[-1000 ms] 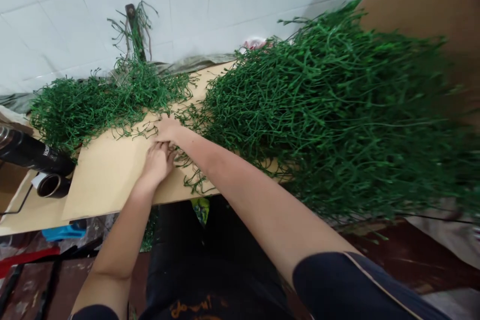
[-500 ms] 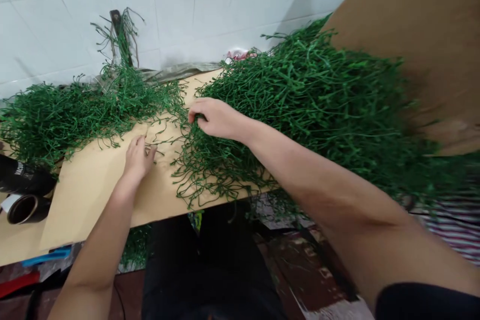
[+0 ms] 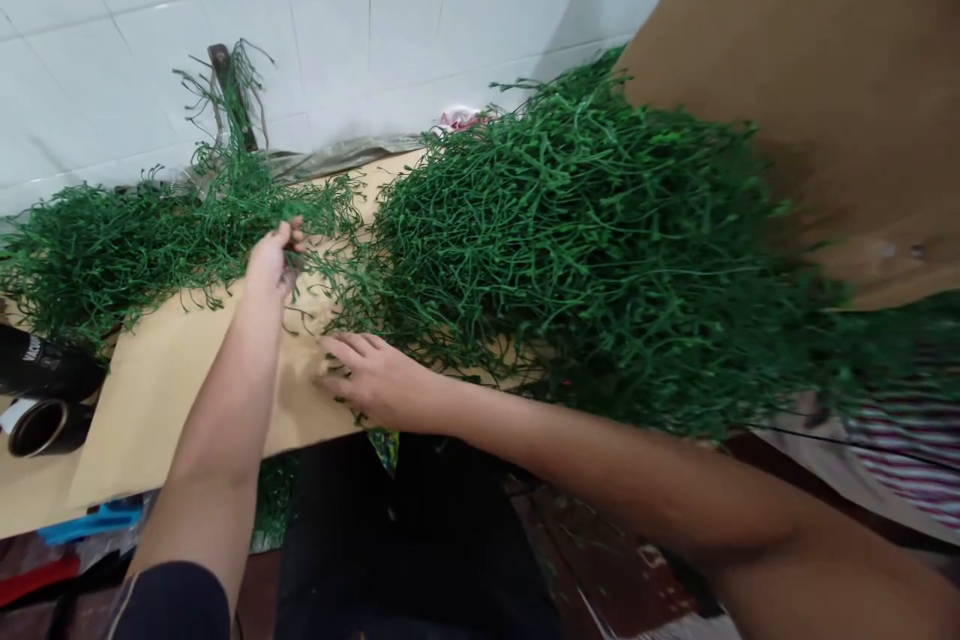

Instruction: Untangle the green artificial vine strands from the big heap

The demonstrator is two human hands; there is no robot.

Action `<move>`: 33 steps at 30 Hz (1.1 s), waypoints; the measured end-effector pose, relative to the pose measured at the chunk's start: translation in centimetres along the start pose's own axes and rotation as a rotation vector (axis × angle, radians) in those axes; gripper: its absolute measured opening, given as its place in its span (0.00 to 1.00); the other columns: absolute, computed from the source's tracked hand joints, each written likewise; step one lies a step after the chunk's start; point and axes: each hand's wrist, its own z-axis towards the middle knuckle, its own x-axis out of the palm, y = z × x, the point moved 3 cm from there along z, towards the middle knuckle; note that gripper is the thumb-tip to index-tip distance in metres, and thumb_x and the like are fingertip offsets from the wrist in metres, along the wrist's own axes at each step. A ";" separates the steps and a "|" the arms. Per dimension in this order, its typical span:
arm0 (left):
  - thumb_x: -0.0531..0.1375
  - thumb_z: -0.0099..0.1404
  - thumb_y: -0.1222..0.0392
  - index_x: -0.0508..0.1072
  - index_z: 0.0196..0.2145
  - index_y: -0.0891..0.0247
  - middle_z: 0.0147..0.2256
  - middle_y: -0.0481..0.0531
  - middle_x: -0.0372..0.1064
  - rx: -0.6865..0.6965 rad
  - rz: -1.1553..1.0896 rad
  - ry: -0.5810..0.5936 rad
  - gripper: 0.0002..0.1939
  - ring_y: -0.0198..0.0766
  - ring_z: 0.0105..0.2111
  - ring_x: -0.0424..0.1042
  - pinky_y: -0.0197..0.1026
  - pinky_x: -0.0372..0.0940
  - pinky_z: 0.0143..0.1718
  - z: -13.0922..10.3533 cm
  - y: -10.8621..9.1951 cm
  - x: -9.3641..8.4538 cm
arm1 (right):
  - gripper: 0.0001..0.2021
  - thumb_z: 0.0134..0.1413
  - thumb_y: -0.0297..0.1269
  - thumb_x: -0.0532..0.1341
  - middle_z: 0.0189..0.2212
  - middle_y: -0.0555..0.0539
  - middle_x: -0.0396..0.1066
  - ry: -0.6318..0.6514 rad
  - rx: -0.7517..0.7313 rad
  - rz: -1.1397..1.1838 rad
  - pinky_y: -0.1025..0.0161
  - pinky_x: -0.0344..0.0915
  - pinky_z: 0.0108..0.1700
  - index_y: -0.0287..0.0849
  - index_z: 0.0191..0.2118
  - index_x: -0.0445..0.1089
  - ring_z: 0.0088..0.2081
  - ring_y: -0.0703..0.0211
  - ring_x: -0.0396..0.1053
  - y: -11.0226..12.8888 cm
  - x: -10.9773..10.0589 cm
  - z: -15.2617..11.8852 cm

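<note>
Green artificial-plant stems with knobbed tips form a large heap point(image 3: 570, 220) on the right and a smaller pile point(image 3: 112, 240) on the left. My left hand point(image 3: 271, 260) is at the right end of the smaller pile, its fingers curled round a few thin stems. Low over the tan board point(image 3: 172, 360), near its front edge, is my right hand point(image 3: 375, 378). Its fingers are stretched out and slightly apart, at the fringe of the large heap. A few stems show beneath its fingertips. Loose strands lie scattered between the two hands.
A brown cardboard sheet point(image 3: 750, 70) stands behind the large heap. An upright dark bar point(image 3: 229, 90) draped with stems rises before the tiled wall point(image 3: 330, 40). Black cylinders point(image 3: 49, 428) lie at the left edge, above a blue tool point(image 3: 90, 520).
My left hand has moved up and away towards the smaller pile. My right hand has come down from the large heap towards the board's front edge. Stems along the heap's front have shifted.
</note>
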 end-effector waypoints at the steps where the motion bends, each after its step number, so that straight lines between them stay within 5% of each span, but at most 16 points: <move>1: 0.48 0.68 0.63 0.68 0.29 0.66 0.18 0.43 0.59 0.045 -0.021 -0.027 0.13 0.24 0.17 0.57 0.31 0.54 0.21 0.2 -1.6 -0.6 | 0.20 0.56 0.37 0.53 0.58 0.34 0.54 0.026 -0.002 0.000 0.49 0.56 0.54 0.43 0.54 0.65 0.55 0.42 0.56 -0.2 0.5 -0.3; 7: 0.47 0.69 0.62 0.68 0.28 0.65 0.19 0.45 0.57 0.303 0.030 -0.159 0.15 0.25 0.17 0.55 0.29 0.49 0.15 -1.5 -12.8 -5.6 | 0.18 0.59 0.37 0.50 0.55 0.37 0.61 0.107 0.199 -0.028 0.48 0.54 0.56 0.41 0.50 0.68 0.53 0.45 0.60 -4.0 0.7 -1.5; 11: 0.53 0.66 0.65 0.71 0.25 0.64 0.22 0.48 0.61 0.485 0.299 -0.129 0.13 0.25 0.21 0.57 0.27 0.51 0.16 -3.9 -15.0 -6.5 | 0.21 0.54 0.38 0.57 0.57 0.36 0.59 0.240 0.234 0.083 0.48 0.56 0.55 0.43 0.54 0.67 0.56 0.42 0.58 -4.7 -1.5 -2.4; 14: 0.56 0.64 0.62 0.74 0.32 0.64 0.25 0.48 0.66 0.428 0.607 -0.021 0.07 0.26 0.21 0.58 0.29 0.50 0.17 -5.8 -11.6 -5.6 | 0.26 0.51 0.37 0.60 0.57 0.34 0.59 0.208 0.175 0.230 0.50 0.58 0.54 0.41 0.58 0.63 0.55 0.44 0.59 -4.0 -4.9 -2.5; 17: 0.58 0.61 0.63 0.73 0.38 0.65 0.27 0.48 0.70 0.369 0.750 0.105 0.08 0.28 0.22 0.61 0.32 0.56 0.23 -7.9 -6.0 -4.0 | 0.18 0.56 0.41 0.55 0.45 0.38 0.70 -0.033 0.267 0.430 0.57 0.62 0.48 0.37 0.48 0.70 0.45 0.53 0.67 -4.5 -8.1 -1.2; 20: 0.59 0.56 0.63 0.71 0.44 0.66 0.30 0.49 0.71 0.389 0.736 0.260 0.16 0.33 0.28 0.66 0.35 0.62 0.31 -9.7 -0.8 -2.0 | 0.22 0.58 0.51 0.51 0.27 0.44 0.70 -0.232 0.548 0.670 0.62 0.62 0.34 0.36 0.31 0.71 0.30 0.61 0.66 -6.3 -8.4 1.1; 22: 0.57 0.57 0.62 0.71 0.43 0.66 0.33 0.51 0.72 0.443 0.726 0.342 0.15 0.36 0.33 0.69 0.39 0.65 0.37 -10.5 1.5 -0.9 | 0.24 0.56 0.55 0.51 0.21 0.47 0.65 -0.233 0.605 0.922 0.65 0.60 0.29 0.38 0.24 0.66 0.25 0.65 0.62 -7.1 -6.9 3.0; 26: 0.56 0.57 0.61 0.72 0.39 0.66 0.36 0.54 0.73 0.557 0.746 0.335 0.12 0.39 0.38 0.71 0.44 0.64 0.46 -10.9 3.2 0.0 | 0.19 0.55 0.46 0.57 0.16 0.53 0.59 -0.197 0.558 1.225 0.67 0.54 0.25 0.39 0.20 0.60 0.20 0.70 0.56 -6.8 -4.9 5.6; 29: 0.58 0.55 0.61 0.71 0.41 0.67 0.37 0.55 0.74 0.541 0.659 0.264 0.15 0.40 0.39 0.72 0.45 0.65 0.46 -10.5 3.6 -0.2 | 0.12 0.55 0.32 0.58 0.17 0.54 0.60 -0.363 0.646 1.283 0.68 0.54 0.25 0.38 0.22 0.61 0.20 0.71 0.55 -7.0 -5.5 5.9; 33: 0.60 0.52 0.61 0.69 0.46 0.66 0.40 0.57 0.74 0.415 0.484 0.212 0.21 0.40 0.41 0.73 0.45 0.67 0.45 -10.1 4.6 -0.7 | 0.10 0.57 0.33 0.55 0.21 0.53 0.61 -0.577 0.781 1.424 0.68 0.57 0.27 0.39 0.25 0.59 0.22 0.71 0.57 -8.8 -6.3 5.3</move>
